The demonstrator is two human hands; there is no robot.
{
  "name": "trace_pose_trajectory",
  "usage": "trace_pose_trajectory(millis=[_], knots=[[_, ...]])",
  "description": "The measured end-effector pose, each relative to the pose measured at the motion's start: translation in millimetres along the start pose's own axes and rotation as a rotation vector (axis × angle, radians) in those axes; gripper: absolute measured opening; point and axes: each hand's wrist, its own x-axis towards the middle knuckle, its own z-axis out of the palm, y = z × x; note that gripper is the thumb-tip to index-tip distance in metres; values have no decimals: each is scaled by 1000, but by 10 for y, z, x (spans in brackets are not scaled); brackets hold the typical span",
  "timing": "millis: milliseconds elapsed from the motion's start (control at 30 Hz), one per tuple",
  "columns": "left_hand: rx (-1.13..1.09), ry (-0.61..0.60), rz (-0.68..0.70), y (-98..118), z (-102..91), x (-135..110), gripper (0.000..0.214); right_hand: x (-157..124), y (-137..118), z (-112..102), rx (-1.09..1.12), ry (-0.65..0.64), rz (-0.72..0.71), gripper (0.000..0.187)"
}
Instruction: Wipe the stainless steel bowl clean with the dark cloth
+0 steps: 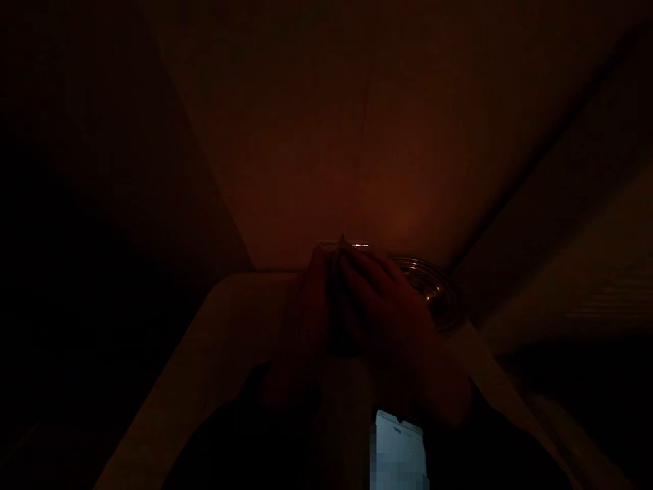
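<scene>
Head view: very dark; we see only shapes in a weak reddish light.
Left hand (300, 327): narrow, fingers drawn together, touching the right hand (392, 320) near the far edge of the tabletop (219, 340).
Right hand: also narrow, its fingertips meeting the left ones.
Thin thing (343, 243): a small glinting tip above the joined fingertips; which hand grips it, we cannot tell.
Glass dish (436, 296): just beside the right hand, at the far right corner.
Pale card (400, 449): at the near edge.
Progress: the thin thing is up between the fingers, not in the dish; how much is finished we cannot judge.
</scene>
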Motion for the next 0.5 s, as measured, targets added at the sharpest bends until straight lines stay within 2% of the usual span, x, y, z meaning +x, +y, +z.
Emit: trace_pose_trajectory(millis=[67,133,267,333,500], knots=[[11,52,-44,32,-21,-6,50,-21,-49,-8,-7,7,-67,39],[24,68,-81,73,-21,-26,47,-17,-24,2,5,23,-67,38],[71,10,-117,113,22,-62,40,33,145,34,30,3,97,38],[68,-29,-118,101,33,-53,42,45,182,33,23,-19,120,38],[38,47,-60,83,-3,10,44,5,39,-8,-8,-21,-80,39]])
